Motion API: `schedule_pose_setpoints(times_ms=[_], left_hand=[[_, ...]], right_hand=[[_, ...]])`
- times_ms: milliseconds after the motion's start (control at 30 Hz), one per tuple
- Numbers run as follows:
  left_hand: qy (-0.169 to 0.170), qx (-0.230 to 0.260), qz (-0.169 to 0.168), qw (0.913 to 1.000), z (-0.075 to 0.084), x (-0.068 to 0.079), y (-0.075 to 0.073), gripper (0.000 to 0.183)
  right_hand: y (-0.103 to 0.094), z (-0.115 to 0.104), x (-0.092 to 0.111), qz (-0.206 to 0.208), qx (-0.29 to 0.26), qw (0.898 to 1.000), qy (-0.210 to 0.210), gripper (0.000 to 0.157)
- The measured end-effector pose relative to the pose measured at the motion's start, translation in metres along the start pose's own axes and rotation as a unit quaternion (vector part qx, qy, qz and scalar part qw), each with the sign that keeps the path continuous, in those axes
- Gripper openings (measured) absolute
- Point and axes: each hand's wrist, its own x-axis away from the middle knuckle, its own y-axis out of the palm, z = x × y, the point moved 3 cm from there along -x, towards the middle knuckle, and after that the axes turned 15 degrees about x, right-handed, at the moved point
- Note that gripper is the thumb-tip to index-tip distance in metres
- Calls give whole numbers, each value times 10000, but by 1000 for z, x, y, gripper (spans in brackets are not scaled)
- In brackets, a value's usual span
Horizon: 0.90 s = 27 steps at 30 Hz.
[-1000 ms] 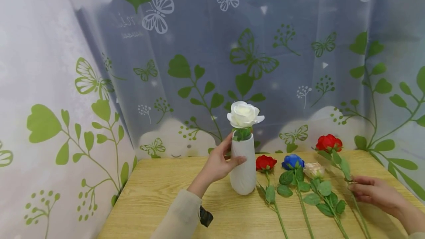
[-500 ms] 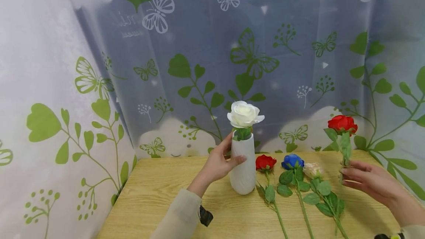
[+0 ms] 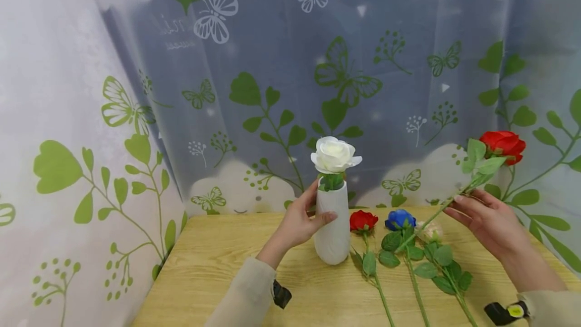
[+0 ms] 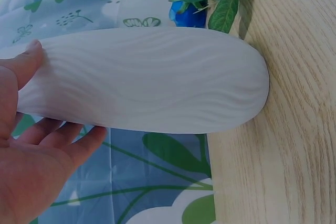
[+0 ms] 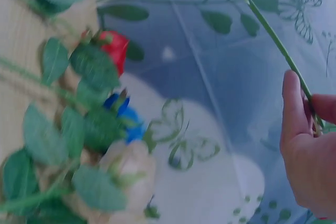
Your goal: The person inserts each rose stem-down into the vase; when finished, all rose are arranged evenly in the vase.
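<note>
My left hand point(image 3: 301, 222) grips the upper part of a white vase point(image 3: 333, 236), thumb in front and fingers behind. The vase stands upright on the table, and a white rose point(image 3: 335, 155) rises from its mouth. In the left wrist view the vase point(image 4: 157, 80) shows a wavy relief surface. My right hand point(image 3: 487, 223) pinches the stem of a red rose point(image 3: 503, 146) above the table. Its bloom tilts up to the right, its stem slants down to the left. The right wrist view shows the green stem point(image 5: 268, 27) between thumb and fingers.
Right of the vase, a second red rose point(image 3: 363, 221), a blue rose point(image 3: 399, 219) and a cream rose point(image 3: 430, 232) lie side by side on the wooden table point(image 3: 218, 256). A printed curtain point(image 3: 272, 39) hangs behind the table.
My right hand has lifted the red rose off the table, raised it, and tilted it so the stem end points left toward the vase. The left hand and vase have stayed put.
</note>
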Motion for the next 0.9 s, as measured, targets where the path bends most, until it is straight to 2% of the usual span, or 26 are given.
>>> schedule_pose_setpoints(times_ms=[267,433,667,900], left_hand=[[-73,-17,26,10000,1,1,0,89],[-95,-31,38,9999,1,1,1,88],[-80,-37,4,10000,0,1,0,88],[-39,-2,30,10000,-1,0,0,88]], right_hand=[[39,-13,-18,116,-387,9982,-432,27],[65,-21,-27,126,-414,9967,-689,27],[100,-34,-41,159,-393,9967,-695,23],[130,-42,-53,424,-396,9949,-820,17]])
